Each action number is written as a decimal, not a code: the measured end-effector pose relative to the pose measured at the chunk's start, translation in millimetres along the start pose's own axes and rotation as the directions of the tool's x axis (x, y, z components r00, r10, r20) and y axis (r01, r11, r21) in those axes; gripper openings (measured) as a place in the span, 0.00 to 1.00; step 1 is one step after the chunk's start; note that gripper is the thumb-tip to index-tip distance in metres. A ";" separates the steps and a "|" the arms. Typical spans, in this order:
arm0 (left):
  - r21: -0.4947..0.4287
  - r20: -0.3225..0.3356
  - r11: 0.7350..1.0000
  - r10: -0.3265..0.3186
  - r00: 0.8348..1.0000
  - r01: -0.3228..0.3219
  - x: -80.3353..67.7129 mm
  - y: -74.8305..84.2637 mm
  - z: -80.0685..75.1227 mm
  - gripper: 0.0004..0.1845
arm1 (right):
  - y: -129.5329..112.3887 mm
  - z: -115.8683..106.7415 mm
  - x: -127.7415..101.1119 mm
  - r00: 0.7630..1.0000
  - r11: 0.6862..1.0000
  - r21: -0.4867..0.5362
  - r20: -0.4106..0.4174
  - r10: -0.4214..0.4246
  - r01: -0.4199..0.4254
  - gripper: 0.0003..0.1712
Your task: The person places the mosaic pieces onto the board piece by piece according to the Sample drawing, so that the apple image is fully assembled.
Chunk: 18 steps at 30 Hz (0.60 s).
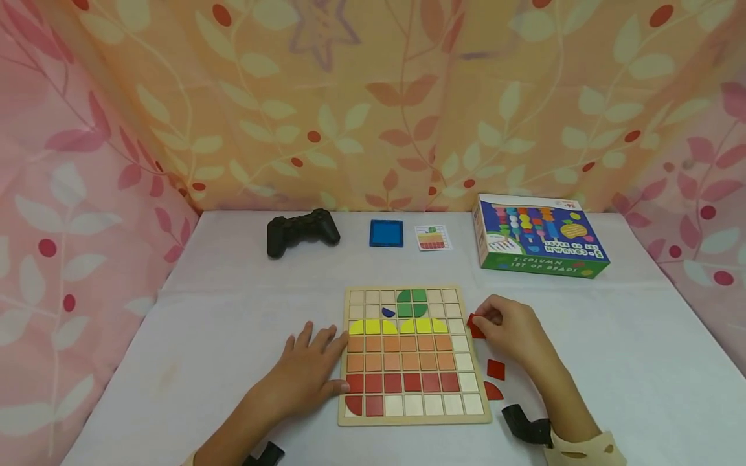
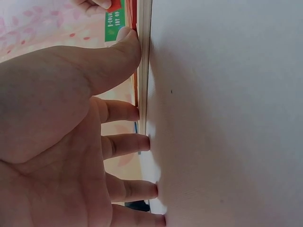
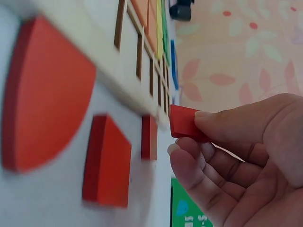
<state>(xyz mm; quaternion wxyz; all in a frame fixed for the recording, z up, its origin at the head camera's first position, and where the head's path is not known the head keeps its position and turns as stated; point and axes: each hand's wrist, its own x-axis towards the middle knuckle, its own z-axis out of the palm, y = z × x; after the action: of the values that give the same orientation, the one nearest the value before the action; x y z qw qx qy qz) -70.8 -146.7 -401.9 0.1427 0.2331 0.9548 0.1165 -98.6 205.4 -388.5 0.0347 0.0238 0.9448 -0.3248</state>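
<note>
Nearest us, relative to the wooden grid board, a red quarter-round tile and a red square tile lie loose on the worktop just off its right edge. Our left hand lies flat against the board's left edge, fingers straight, holding nothing and steadying it. Our right hand hovers beside the board's right edge, its grip pinching a red tile between thumb and fingertips. We judge we are filling the bottom red row, where most cells stand bare; the next move calls for carrying the tile over a bare cell and seating it squarely. Beyond the board lie a black game controller, a blue tray, a pattern card and a bead-set box.
</note>
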 end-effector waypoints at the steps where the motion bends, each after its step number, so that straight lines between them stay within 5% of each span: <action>1: -0.001 0.001 1.000 -0.003 1.000 0.003 0.1 0.0 0.1 0.43 | -1.7 1.0 -1.5 1.000 1.000 0.003 0.001 -0.004 0.004 0.04; 18: 0.003 -0.002 1.000 -0.002 1.000 0.002 -0.2 -0.6 0.6 0.43 | -20.7 25.4 -12.3 0.991 0.993 0.034 0.075 -0.115 0.112 0.04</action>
<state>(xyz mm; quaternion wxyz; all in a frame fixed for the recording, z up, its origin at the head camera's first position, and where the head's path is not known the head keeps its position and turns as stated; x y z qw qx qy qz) -70.6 -147.2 -402.6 0.1414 0.2321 0.9554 0.1151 -86.5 173.1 -394.8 0.0522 -0.0420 0.9377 -0.3408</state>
